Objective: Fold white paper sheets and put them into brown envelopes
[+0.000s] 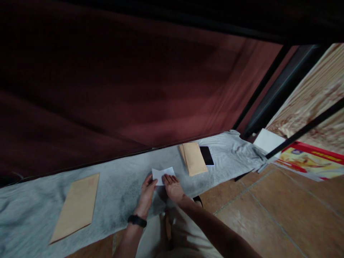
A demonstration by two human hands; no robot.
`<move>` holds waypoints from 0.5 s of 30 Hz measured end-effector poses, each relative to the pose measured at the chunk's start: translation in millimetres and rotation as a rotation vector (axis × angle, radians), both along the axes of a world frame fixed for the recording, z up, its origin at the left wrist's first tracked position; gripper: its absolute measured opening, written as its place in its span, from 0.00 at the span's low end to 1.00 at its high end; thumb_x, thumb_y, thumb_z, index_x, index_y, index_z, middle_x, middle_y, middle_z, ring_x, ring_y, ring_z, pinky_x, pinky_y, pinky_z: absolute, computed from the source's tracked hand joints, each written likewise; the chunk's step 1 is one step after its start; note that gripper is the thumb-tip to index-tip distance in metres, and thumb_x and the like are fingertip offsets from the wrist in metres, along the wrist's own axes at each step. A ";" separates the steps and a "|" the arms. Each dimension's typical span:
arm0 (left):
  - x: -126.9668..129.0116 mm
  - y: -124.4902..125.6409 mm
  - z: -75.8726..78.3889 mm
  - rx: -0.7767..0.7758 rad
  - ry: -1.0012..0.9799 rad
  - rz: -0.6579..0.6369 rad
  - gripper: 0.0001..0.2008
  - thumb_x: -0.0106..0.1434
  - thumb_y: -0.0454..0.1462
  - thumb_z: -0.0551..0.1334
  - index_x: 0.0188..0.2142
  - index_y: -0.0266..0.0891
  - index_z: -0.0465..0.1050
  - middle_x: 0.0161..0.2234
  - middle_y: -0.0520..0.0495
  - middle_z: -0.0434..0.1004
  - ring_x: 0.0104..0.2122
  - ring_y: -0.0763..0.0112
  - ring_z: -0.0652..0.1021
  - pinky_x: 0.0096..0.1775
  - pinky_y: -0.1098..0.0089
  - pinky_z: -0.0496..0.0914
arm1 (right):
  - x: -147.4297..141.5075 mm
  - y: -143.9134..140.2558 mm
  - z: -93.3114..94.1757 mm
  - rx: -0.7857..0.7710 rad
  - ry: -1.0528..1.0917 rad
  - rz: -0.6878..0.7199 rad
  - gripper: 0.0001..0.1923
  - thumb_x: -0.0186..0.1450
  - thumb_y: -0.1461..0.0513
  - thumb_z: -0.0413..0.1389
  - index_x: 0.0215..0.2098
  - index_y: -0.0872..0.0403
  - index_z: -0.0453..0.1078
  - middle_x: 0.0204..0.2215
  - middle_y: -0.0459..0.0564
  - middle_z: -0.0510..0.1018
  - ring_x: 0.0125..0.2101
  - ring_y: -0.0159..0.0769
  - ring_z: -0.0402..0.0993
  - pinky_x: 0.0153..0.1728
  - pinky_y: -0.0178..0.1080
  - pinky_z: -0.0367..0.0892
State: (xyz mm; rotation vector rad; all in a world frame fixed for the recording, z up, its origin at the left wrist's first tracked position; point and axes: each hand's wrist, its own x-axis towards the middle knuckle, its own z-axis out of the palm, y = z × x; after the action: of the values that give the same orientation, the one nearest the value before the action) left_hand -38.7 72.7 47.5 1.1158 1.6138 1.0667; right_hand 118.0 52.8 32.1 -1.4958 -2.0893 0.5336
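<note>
A small white sheet of paper [162,172], slightly creased in the middle, is between my two hands above the grey cloth. My left hand [147,189] pinches its left edge, thumb on top and fingers partly hidden. Across the paper's right half lie the fingers of my right hand [173,187], stretched out and close together, pressing on its surface. Just right of the paper rests a small stack of brown envelopes [195,158]. A larger brown envelope [77,204] lies flat farther to the left.
The grey cloth [120,182] covers a long narrow surface against a dark red panel [161,107]. A dark-screened phone or tablet [206,155] lies beside the envelope stack. At right, a colourful printed box [311,161] stands on the tiled floor [263,211], near dark metal bars.
</note>
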 end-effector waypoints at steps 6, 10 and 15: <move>-1.9 -2.4 8.7 -0.097 -0.380 0.128 0.23 0.66 0.48 0.61 0.55 0.39 0.68 0.53 0.38 0.76 0.47 0.65 0.80 0.43 0.66 0.76 | -5.2 20.1 16.0 -0.129 0.695 -0.246 0.25 0.75 0.50 0.41 0.52 0.56 0.73 0.40 0.56 0.83 0.39 0.44 0.81 0.43 0.46 0.75; 5.0 -7.2 -1.4 -0.161 -0.399 0.115 0.27 0.63 0.40 0.63 0.60 0.39 0.63 0.47 0.39 0.80 0.41 0.64 0.82 0.42 0.62 0.78 | -10.9 16.3 6.4 -0.226 0.872 -0.266 0.30 0.74 0.44 0.39 0.49 0.56 0.72 0.34 0.56 0.82 0.31 0.44 0.81 0.31 0.44 0.76; 4.1 -5.4 -10.8 -0.007 -0.086 0.001 0.31 0.59 0.37 0.61 0.63 0.37 0.61 0.31 0.49 0.80 0.31 0.64 0.81 0.36 0.63 0.77 | -6.5 4.8 -16.6 -0.327 0.942 -0.311 0.27 0.74 0.47 0.40 0.51 0.56 0.69 0.36 0.58 0.83 0.30 0.44 0.82 0.30 0.43 0.76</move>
State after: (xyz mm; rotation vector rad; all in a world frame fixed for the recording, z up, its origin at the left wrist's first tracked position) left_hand -34.7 67.2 36.7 1.0506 1.5493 1.0945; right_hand 111.5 57.6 15.5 -1.3078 -1.0577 1.2044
